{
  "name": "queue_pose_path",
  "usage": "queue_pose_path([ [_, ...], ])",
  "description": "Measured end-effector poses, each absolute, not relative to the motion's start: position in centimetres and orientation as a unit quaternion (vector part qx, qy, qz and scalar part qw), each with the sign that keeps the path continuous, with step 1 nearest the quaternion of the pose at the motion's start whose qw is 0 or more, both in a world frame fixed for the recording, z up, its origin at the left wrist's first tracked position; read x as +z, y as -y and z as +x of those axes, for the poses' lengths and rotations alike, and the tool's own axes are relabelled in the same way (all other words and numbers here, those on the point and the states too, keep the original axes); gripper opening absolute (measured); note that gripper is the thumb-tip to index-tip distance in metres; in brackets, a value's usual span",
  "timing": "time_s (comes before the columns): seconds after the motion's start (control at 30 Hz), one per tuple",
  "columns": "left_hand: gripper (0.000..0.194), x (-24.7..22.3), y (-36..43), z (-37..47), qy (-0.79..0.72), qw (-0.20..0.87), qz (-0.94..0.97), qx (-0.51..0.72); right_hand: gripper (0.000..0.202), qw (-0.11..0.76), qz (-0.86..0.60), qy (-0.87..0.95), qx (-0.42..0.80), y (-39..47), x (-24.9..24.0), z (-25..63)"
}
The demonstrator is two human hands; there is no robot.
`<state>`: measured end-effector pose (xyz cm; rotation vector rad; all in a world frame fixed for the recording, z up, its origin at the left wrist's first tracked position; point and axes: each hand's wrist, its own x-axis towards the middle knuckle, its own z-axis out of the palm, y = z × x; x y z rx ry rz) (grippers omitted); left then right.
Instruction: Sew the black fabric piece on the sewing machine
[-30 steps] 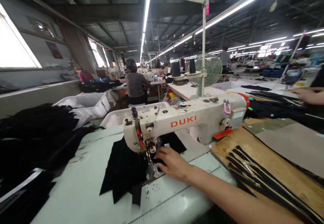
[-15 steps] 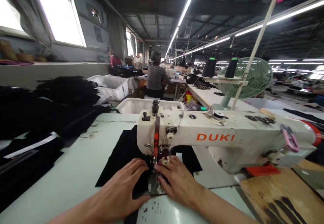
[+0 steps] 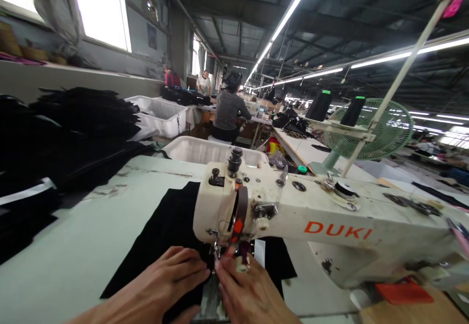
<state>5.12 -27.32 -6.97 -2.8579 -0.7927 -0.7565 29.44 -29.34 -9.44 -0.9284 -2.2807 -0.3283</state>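
Black cloth: I see the black fabric piece [image 3: 164, 226] lying flat on the pale green table [image 3: 73, 255], running under the head of the sewing machine [image 3: 293, 216].
Left hand: my left hand [image 3: 164, 285] lies flat on the fabric, fingers spread and released, fingertips just beside the needle area.
Right hand: my right hand [image 3: 249, 294] presses down beside the presser foot [image 3: 220, 255], fingers loose, gripping nothing that I can make out.
Machine: cream body, orange DUKI lettering.
Left side: stacks of black pieces [image 3: 54, 138].
Behind: white bins [image 3: 161, 114], a green fan [image 3: 377, 128], a seated person [image 3: 229, 111].
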Motion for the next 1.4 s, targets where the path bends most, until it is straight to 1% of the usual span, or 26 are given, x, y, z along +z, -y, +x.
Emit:
queue_pose_path([
  [0.1,0.047,-8.2,27.0,4.5,0.251,0.049,-0.928,-0.272,0.031,0.338,-0.333,0.866,-0.155,28.6,-10.4,29.1],
  [0.2,0.051,-8.3,26.6,4.3,0.231,0.039,-0.937,-0.260,0.032,0.324,-0.329,0.872,-0.162,28.0,-11.1,29.0],
  [0.3,0.051,-7.5,26.3,4.7,0.257,0.036,-0.930,-0.259,0.030,0.295,-0.338,0.882,-0.145,28.0,-10.6,29.3],
  [0.4,0.048,-6.2,26.0,5.5,0.247,0.036,-0.941,-0.230,0.032,0.255,-0.351,0.894,-0.109,28.4,-9.3,29.6],
  [0.43,0.046,-5.9,25.9,5.9,0.242,0.036,-0.944,-0.221,0.031,0.250,-0.355,0.895,-0.099,28.5,-8.9,29.6],
  [0.5,0.035,-5.6,25.7,6.6,0.242,0.032,-0.944,-0.220,0.022,0.266,-0.368,0.887,-0.088,28.5,-8.4,29.6],
  [0.57,0.024,-5.9,25.4,7.1,0.248,0.022,-0.938,-0.242,0.011,0.293,-0.388,0.870,-0.083,28.4,-8.5,29.3],
  [0.63,0.019,-6.6,25.2,7.3,0.252,-0.006,-0.927,-0.278,0.004,0.314,-0.409,0.852,-0.089,28.2,-8.7,28.9],
  [0.7,0.019,-7.3,24.9,7.4,0.270,-0.053,-0.909,-0.313,0.002,0.314,-0.419,0.846,-0.104,27.9,-9.0,28.6],
  [0.77,0.019,-7.7,24.7,7.3,0.286,-0.091,-0.894,-0.333,0.005,0.301,-0.423,0.847,-0.115,27.7,-9.1,28.4],
  [0.83,0.017,-7.7,24.6,7.2,0.283,-0.097,-0.893,-0.335,0.009,0.288,-0.421,0.852,-0.116,27.6,-9.1,28.3],
  [0.97,0.019,-7.6,24.7,7.1,0.242,-0.044,-0.914,-0.324,0.007,0.281,-0.420,0.855,-0.116,27.6,-9.2,28.5],
  [1.07,0.027,-7.7,24.8,6.9,0.198,0.028,-0.932,-0.302,0.006,0.288,-0.419,0.852,-0.127,27.7,-9.3,28.6],
  [1.27,0.037,-6.2,25.0,7.0,0.114,0.183,-0.954,-0.208,0.013,0.351,-0.394,0.837,-0.149,27.5,-9.3,28.3],
  [1.33,0.040,-5.5,25.1,7.1,0.111,0.189,-0.955,-0.200,0.014,0.364,-0.379,0.838,-0.147,27.4,-9.3,28.5],
  [1.4,0.043,-5.2,25.3,7.2,0.117,0.175,-0.957,-0.199,0.012,0.364,-0.378,0.844,-0.111,27.5,-9.2,29.0],
])
